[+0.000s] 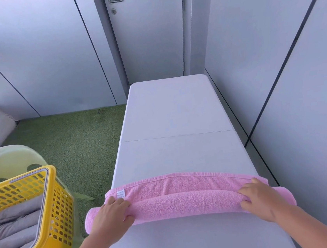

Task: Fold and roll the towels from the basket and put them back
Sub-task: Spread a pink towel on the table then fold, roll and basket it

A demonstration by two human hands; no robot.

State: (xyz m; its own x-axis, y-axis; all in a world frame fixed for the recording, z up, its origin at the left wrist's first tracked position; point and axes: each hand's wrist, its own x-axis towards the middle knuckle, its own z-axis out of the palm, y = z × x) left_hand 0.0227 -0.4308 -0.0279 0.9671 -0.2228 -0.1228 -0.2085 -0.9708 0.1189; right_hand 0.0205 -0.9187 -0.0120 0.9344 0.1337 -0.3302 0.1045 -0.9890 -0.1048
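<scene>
Pink towel point(186, 205): rolled into a thick log lying crosswise on the near half of the table. A flat strip of it, not yet rolled, is spread just beyond the log.
Roll ends: both reach past the table's side edges, and the left end overhangs more clearly.
Left hand point(110, 215): lies on top of the roll near its left end. The fingers are curled over the far side and the thumb is tucked against the near side, gripping the pink terry.
Right hand point(258, 198): lies on top of the roll near its right end in the same way, with the fingers wrapped over the crest and the thumb low on the near side.
Gap between hands: a long bare stretch of the roll.
Care label point(120, 194): a small white tag on the flat strip, just beyond the left fingertips.
Yellow plastic basket point(56, 207): stands to the left of the table, apart from it, beside the left forearm. Its walls are perforated.
Grey rolled towels point(9, 229): lie side by side inside the basket.
Pale green chair point(9, 159): stands under and behind the basket.
White folding table point(173, 110): runs away from the person, with a seam across its middle. Its right edge is close to the wall panels.
Green artificial turf point(75, 142): covers the floor to the left of the table.
Grey door point(148, 33): is shut at the far end, beyond the table, with a metal lever handle point(116, 0) on its upper left.
</scene>
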